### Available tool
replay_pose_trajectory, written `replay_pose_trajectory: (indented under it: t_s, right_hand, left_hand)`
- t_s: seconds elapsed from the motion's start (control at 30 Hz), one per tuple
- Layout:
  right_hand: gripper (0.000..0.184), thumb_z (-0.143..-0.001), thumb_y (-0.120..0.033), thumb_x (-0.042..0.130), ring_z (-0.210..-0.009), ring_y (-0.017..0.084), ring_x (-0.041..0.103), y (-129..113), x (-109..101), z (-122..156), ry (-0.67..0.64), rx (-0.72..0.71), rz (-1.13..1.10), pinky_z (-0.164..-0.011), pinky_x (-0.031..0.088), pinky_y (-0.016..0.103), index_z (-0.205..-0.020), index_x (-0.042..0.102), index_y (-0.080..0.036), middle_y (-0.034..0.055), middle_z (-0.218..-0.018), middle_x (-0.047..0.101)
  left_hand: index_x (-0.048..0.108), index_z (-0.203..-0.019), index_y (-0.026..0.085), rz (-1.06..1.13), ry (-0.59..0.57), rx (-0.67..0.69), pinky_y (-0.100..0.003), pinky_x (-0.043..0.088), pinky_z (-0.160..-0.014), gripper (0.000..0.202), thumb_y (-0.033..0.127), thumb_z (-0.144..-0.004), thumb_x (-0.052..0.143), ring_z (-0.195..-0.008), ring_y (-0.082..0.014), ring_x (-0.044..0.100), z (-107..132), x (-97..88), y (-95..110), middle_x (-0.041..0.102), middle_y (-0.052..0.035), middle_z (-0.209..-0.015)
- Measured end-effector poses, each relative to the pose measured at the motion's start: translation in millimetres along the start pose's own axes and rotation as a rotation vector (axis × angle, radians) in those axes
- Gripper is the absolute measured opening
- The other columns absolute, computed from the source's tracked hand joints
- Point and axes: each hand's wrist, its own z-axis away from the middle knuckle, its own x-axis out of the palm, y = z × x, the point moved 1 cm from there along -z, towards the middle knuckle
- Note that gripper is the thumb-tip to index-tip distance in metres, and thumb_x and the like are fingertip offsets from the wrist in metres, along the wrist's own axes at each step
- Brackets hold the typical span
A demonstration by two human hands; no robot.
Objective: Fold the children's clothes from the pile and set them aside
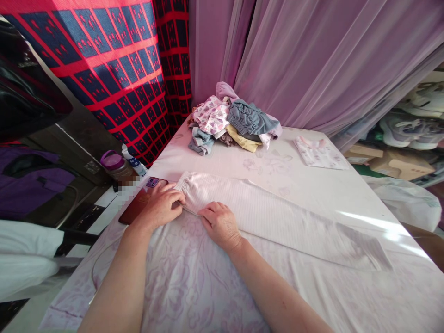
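Note:
A pair of white ribbed trousers (277, 217) lies flat across the table (312, 185), waistband at the left, legs running to the right. My left hand (161, 206) rests on the waistband edge with its fingers curled and pinching the fabric. Close beside it, my right hand (220, 224) also presses on the lower edge of the waistband, fingers bent onto the cloth. A dark red phone (140, 203) lies partly under my left hand.
A heap of small clothes (229, 122) sits at the table's far edge. A folded white garment (319, 152) lies at the far right. A purple-lidded jar (116, 166) and a bottle (133, 162) stand left of the table. Curtains hang behind.

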Motion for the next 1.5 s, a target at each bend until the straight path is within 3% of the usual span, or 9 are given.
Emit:
replay_pose_trajectory:
  t_s: [0.1, 0.2, 0.3, 0.4, 0.6, 0.73, 1.03, 1.3, 1.5]
  right_hand:
    - [0.015, -0.091, -0.022, 0.059, -0.085, 0.018, 0.056, 1, 0, 1, 0.006, -0.030, -0.007, -0.076, 0.040, 0.032, -0.095, 0.074, -0.026, 0.0035, -0.091, 0.066]
    - [0.015, -0.091, -0.022, 0.060, -0.084, 0.018, 0.055, 1, 0, 0, 0.000, -0.040, 0.005, -0.074, 0.039, 0.031, -0.093, 0.074, -0.027, 0.0026, -0.090, 0.066]
    - [0.015, -0.091, -0.023, 0.060, -0.083, 0.018, 0.056, -1, 0, -2, 0.003, -0.037, 0.021, -0.073, 0.040, 0.031, -0.090, 0.074, -0.026, 0.0034, -0.090, 0.066]
    - [0.015, -0.091, -0.022, 0.060, -0.085, 0.019, 0.058, 1, 1, -1, 0.027, -0.052, -0.027, -0.076, 0.043, 0.032, -0.090, 0.074, -0.024, 0.0045, -0.091, 0.067]
    - [0.027, -0.086, -0.008, 0.050, -0.087, 0.017, 0.063, 31, -17, 23, 0.155, -0.042, -0.247, -0.081, 0.050, 0.030, -0.094, 0.072, -0.022, 0.0047, -0.092, 0.070]
    - [0.024, -0.085, -0.010, 0.050, -0.085, 0.017, 0.065, 48, -33, 42, 0.187, 0.034, -0.255, -0.078, 0.051, 0.030, -0.088, 0.070, -0.023, 0.0042, -0.088, 0.069]
    - [0.014, -0.086, -0.015, 0.060, -0.084, 0.018, 0.061, 46, -27, 50, 0.165, 0.042, -0.141, -0.078, 0.047, 0.033, -0.083, 0.071, -0.024, 0.0034, -0.089, 0.068]
    - [0.014, -0.087, -0.015, 0.060, -0.084, 0.017, 0.059, 44, -29, 50, 0.112, 0.045, -0.137, -0.078, 0.043, 0.032, -0.081, 0.069, -0.023, 0.0025, -0.090, 0.067]
    - [0.013, -0.088, -0.017, 0.060, -0.086, 0.019, 0.058, 41, -29, 50, 0.108, 0.055, -0.097, -0.079, 0.042, 0.034, -0.082, 0.070, -0.023, 0.0039, -0.091, 0.066]
  left_hand:
    - [0.066, -0.073, 0.026, -0.053, 0.066, -0.013, -0.058, 0.014, -0.112, 0.010, 0.020, -0.078, 0.059, -0.122, -0.0289, 0.053, 0, -4.7, 11, 0.075, 0.0023, -0.096]
    - [0.067, -0.077, 0.025, -0.035, 0.112, -0.014, -0.047, 0.032, -0.102, 0.010, 0.025, -0.082, 0.059, -0.104, -0.0250, 0.060, -5, -5.4, 25, 0.074, -0.0009, -0.089]
    - [0.067, -0.083, 0.023, 0.090, -0.022, 0.008, -0.032, 0.042, -0.077, 0.009, 0.023, -0.084, 0.058, -0.081, -0.0181, 0.061, -10, 2.4, 35, 0.071, -0.0003, -0.080]
    - [0.066, -0.080, 0.022, 0.157, -0.136, 0.001, -0.027, 0.040, -0.068, 0.007, 0.018, -0.082, 0.060, -0.075, -0.0158, 0.060, -13, 11.0, 37, 0.068, 0.0008, -0.075]
    - [0.065, -0.075, 0.022, 0.152, -0.131, -0.003, -0.027, 0.037, -0.068, 0.007, 0.022, -0.081, 0.064, -0.074, -0.0156, 0.058, -13, 9.9, 35, 0.067, 0.0015, -0.072]
    - [0.064, -0.071, 0.022, 0.132, -0.128, -0.018, -0.027, 0.037, -0.068, 0.008, 0.022, -0.079, 0.065, -0.074, -0.0159, 0.057, -14, 6.5, 37, 0.066, 0.0013, -0.071]
    - [0.062, -0.071, 0.023, 0.079, -0.175, -0.050, -0.027, 0.035, -0.066, 0.008, 0.024, -0.079, 0.061, -0.074, -0.0157, 0.058, -17, 0.9, 41, 0.066, 0.0017, -0.072]
    - [0.060, -0.075, 0.021, -0.162, -0.220, -0.125, -0.031, 0.038, -0.069, 0.033, 0.054, -0.078, 0.065, -0.080, -0.0228, 0.062, -21, -5.1, 66, 0.068, -0.0048, -0.077]
    - [0.062, -0.079, 0.019, -0.173, -0.178, -0.163, -0.037, 0.041, -0.078, 0.032, 0.050, -0.075, 0.070, -0.091, -0.0288, 0.062, -19, -0.7, 76, 0.069, -0.0100, -0.084]
